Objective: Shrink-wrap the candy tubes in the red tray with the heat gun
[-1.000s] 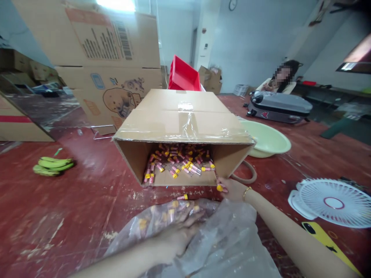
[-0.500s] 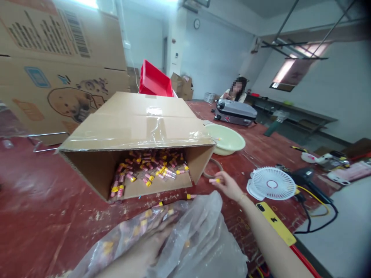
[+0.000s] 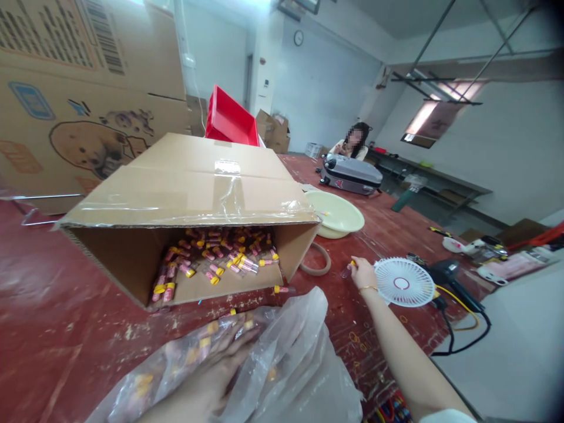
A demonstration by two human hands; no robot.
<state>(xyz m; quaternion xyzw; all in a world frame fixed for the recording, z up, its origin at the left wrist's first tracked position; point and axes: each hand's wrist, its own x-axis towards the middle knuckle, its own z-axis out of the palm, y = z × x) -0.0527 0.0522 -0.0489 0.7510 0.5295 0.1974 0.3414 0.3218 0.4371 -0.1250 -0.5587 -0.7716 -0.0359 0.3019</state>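
1 tube (image 3: 345, 271), pinched by R hand (image 3: 363, 274), moved to 4 o'clock of box (image 3: 189, 182), so now apart; L hand (image 3: 207, 373) grip unclear.

Both of your hands are bare, the right grip (image 3: 363, 274) and the left grip (image 3: 215, 373) alike. Just behind the right grip, you wear a thin, gold-coloured bracelet (image 3: 368, 288) that circles your wrist. Your right forearm (image 3: 405, 349) is slender and bare from there back. Well behind that same grip, the edge of a pale, whitish sleeve (image 3: 447, 416) shows, cut off by the view. Behind the left grip, your left forearm (image 3: 174, 402) is bare too, and slightly blurred.
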